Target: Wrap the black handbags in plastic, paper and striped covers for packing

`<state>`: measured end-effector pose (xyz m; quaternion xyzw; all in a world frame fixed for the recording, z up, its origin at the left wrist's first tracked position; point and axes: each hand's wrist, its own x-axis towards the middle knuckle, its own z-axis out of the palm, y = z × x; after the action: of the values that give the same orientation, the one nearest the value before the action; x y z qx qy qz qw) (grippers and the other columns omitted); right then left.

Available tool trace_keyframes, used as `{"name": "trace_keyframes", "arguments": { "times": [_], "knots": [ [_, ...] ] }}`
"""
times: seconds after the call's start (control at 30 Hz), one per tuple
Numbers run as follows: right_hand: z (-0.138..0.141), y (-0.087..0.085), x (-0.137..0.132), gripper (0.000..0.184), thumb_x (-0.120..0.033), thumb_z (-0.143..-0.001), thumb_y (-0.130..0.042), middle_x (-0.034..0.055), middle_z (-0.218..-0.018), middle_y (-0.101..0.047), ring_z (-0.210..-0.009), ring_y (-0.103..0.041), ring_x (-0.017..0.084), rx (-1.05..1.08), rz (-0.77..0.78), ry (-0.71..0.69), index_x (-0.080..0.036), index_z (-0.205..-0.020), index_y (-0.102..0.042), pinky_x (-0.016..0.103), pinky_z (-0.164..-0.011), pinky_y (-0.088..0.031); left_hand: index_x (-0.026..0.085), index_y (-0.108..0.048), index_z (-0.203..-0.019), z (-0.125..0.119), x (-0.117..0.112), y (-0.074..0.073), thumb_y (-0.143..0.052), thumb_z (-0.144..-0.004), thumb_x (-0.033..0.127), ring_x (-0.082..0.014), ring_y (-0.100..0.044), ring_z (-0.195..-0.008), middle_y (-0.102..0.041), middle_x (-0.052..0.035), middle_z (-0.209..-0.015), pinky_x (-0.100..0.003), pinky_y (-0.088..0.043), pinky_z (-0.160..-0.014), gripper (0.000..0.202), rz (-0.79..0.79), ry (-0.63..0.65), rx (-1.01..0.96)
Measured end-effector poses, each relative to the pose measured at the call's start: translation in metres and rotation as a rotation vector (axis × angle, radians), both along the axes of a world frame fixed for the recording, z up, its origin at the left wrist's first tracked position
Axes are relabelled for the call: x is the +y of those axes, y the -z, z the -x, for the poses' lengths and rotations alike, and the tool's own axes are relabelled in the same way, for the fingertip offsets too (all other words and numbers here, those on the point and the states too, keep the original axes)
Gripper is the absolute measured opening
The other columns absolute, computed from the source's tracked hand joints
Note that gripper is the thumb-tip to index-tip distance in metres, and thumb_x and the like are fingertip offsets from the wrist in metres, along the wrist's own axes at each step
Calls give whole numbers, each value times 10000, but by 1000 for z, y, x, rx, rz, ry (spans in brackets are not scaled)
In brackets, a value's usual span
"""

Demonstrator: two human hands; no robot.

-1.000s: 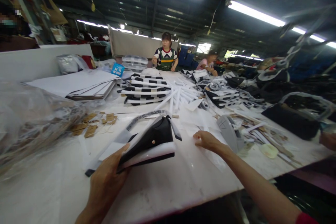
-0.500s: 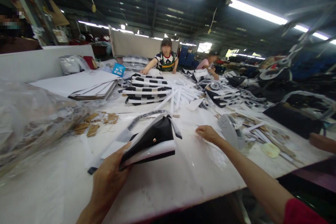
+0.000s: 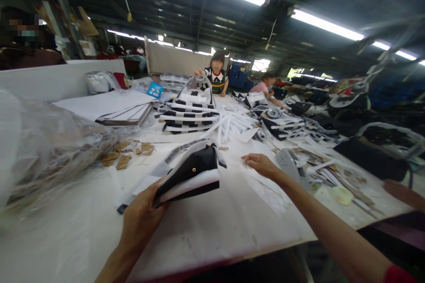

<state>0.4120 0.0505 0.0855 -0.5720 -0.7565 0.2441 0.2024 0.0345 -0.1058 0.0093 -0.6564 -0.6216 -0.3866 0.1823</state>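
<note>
My left hand (image 3: pixel 146 205) is closed round the near end of a black handbag (image 3: pixel 199 159), which is tilted above the table. White padding runs along the bag's lower side, and a small round metal stud shows on its end. Its wrapped handle (image 3: pixel 179 148) stretches out behind it. To the right of the bag and apart from it, my right hand (image 3: pixel 260 164) is closed, fingertips pressed together and pointing left. Whatever may be between those fingertips is too small to make out. A clear plastic scrap (image 3: pixel 268 192) lies below that hand.
Checked bags (image 3: pixel 189 117) are stacked ahead, beside white rolled strips (image 3: pixel 229 126). A co-worker (image 3: pixel 217 73) stands behind them. Brown card scraps (image 3: pixel 124 159) and plastic bags (image 3: pixel 49 141) lie left. A grey tape dispenser (image 3: pixel 290 163) stands right; another person's hand (image 3: pixel 403 192) is at the right edge.
The co-worker across the table has raised an arm and now holds up a bag's handle above the stack. My right hand has shifted slightly left. My left hand keeps its hold on the handbag.
</note>
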Motion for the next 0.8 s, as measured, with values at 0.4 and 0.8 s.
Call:
{"name": "trace_keyframes", "arguments": {
  "times": [0.4,0.8],
  "knots": [
    [80,37,-136,239,-219,-762,-595,23,-1203,-696,-1129,-625,233,30,215,-624,-261,-926,-764,330,-1015,-451,209,-633,-1165,0,-6,-11,-586,-812,384,-241,-724,-863,-751,-46,-1046,-296,-562,-744,397,171,-17,-247],
    [108,114,-42,620,-470,-975,-383,145,-1583,-263,-1477,-163,298,-392,-158,-131,-135,-1495,-346,511,-1187,-102,239,-616,-1239,2,-8,-4,-629,-803,318,-234,-713,-948,-734,-25,-1123,-314,-564,-846,444,95,37,-290]
  ]
}}
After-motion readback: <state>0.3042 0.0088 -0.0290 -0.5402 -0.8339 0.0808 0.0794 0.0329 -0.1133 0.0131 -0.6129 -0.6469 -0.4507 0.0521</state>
